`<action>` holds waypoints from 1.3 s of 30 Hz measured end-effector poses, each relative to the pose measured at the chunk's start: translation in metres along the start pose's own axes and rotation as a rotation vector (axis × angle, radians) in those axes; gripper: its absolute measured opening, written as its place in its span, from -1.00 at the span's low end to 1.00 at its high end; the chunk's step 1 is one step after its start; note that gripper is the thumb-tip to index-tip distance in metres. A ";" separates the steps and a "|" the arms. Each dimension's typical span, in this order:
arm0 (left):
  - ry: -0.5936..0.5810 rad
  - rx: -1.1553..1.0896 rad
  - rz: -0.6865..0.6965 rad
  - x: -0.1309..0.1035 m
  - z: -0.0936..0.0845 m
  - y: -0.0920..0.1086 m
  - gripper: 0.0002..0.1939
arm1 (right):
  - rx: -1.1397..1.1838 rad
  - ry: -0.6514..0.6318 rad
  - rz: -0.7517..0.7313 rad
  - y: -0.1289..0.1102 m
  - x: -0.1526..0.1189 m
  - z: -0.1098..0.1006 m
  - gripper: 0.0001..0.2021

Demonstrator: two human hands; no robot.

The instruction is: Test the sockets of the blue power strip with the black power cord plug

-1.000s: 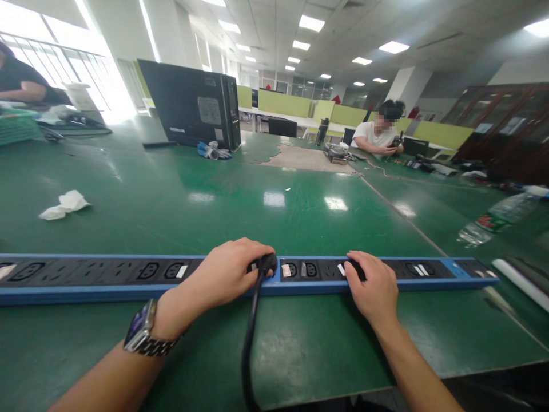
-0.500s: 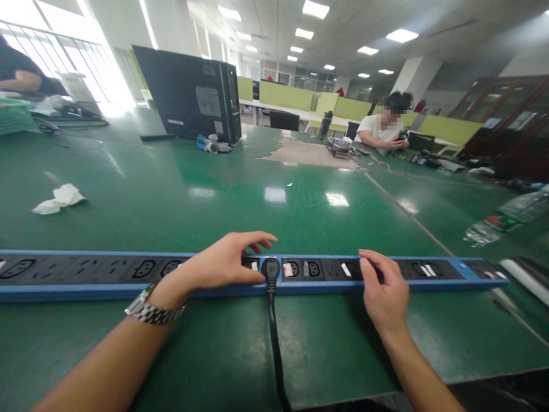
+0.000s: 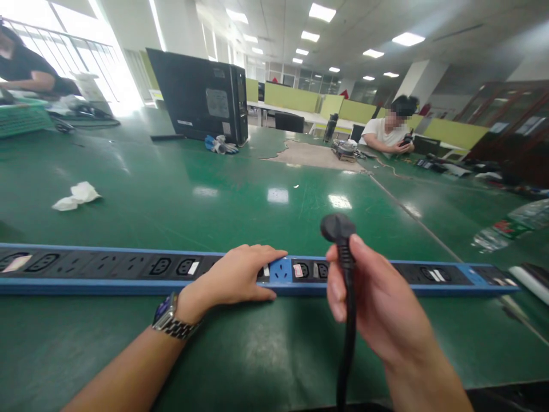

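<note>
Because the right hand [image 3: 377, 292] is clamped around the narrow neck behind the black plug [image 3: 337, 228], the plug's head has little support and could twist or droop if those fingers loosened. The plug is up in the air, apart from the blue power strip [image 3: 107, 289], with its prongs not visible. Its thick cord [image 3: 345, 349] hangs down toward the bottom of the view; a snag there could tug the plug out of line or drop it onto the strip.

The left hand [image 3: 234, 277] lies across the strip, thumb and fingers spread apart, just beside the bare blue socket [image 3: 281, 270]. How firmly it presses cannot be told. Should it bear too lightly, a sideways knock might slide the long strip over the smooth green table [image 3: 193, 220]. Its fingertips also sit close to the socket, so a careless swing of the plug could bump them; whether the strip is live is not shown.
</note>
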State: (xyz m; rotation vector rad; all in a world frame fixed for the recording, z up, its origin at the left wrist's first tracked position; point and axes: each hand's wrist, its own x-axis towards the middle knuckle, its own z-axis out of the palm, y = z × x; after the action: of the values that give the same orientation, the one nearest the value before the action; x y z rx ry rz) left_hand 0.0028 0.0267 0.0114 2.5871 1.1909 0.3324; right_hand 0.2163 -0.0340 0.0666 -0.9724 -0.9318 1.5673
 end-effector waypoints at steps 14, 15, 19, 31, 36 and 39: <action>0.020 0.006 0.001 -0.001 0.001 0.002 -0.27 | -0.271 0.295 0.246 0.035 0.003 -0.081 -0.57; 0.020 0.012 0.000 -0.001 0.001 0.002 -0.26 | -0.302 0.313 0.240 0.035 0.002 -0.078 -0.56; 0.009 0.024 0.003 -0.001 0.001 0.002 -0.26 | -0.311 0.354 0.231 0.041 0.000 -0.077 -0.54; 0.017 0.013 0.004 -0.001 0.001 0.002 -0.28 | -0.006 0.271 0.097 -0.010 -0.024 -0.082 -0.59; -0.005 0.010 0.000 -0.001 -0.001 0.004 -0.27 | -0.102 0.531 0.102 -0.041 -0.036 -0.146 -0.52; -0.013 0.013 -0.005 -0.001 -0.001 0.004 -0.28 | -0.162 0.576 0.157 -0.036 -0.040 -0.184 -0.57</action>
State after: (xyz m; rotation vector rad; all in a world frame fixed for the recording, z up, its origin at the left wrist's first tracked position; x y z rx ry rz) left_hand 0.0047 0.0241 0.0134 2.5925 1.1989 0.3075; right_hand 0.4047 -0.0503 0.0362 -1.5391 -0.5877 1.2364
